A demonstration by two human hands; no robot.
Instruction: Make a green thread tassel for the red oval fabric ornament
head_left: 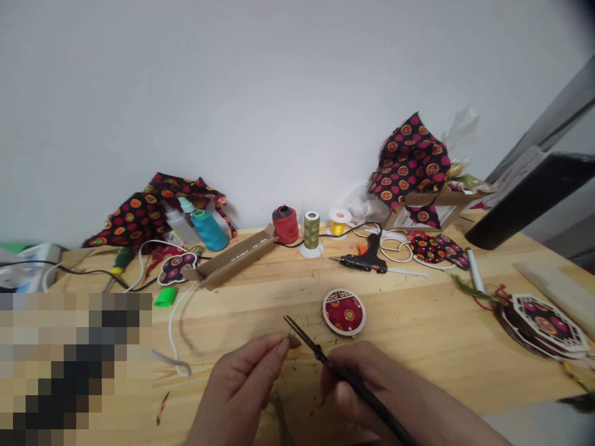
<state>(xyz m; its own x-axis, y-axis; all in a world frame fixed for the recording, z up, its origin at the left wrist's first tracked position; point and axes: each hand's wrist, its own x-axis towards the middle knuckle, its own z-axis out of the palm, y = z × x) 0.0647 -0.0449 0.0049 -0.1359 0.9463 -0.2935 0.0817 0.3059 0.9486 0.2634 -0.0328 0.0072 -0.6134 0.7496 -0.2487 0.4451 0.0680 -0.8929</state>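
My right hand grips thin black scissors, blades pointing up-left over the wooden table. My left hand pinches something small and greenish at its fingertips, right beside the scissor blades; I cannot make out what it is. Just beyond the blades lies a round red fabric ornament with a white rim.
Thread spools in red, olive, yellow and teal stand at the back. A black glue gun, a long cardboard box, patterned fabric, a hexagonal ornament and a white cord lie around.
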